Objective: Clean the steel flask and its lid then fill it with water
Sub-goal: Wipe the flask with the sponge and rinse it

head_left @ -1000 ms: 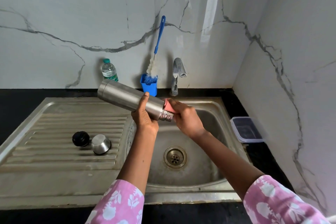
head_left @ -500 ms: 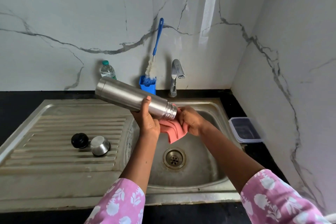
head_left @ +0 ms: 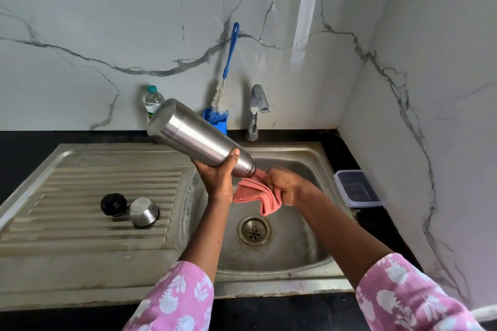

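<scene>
My left hand grips the steel flask near its neck and holds it tilted over the sink basin, base up to the left, mouth down to the right. A pink cloth is bunched in my right hand and touches the flask's mouth, which it hides. The black inner stopper and the steel cap lie side by side on the ribbed drainboard.
A tap stands behind the basin, its spout above the far rim. A blue bottle brush leans in a blue holder. A small water bottle stands by the wall. A clear plastic box sits right of the sink.
The flask has tipped steeper, base raised and mouth lowered. My right hand with the cloth has dropped from the neck to below the mouth.
</scene>
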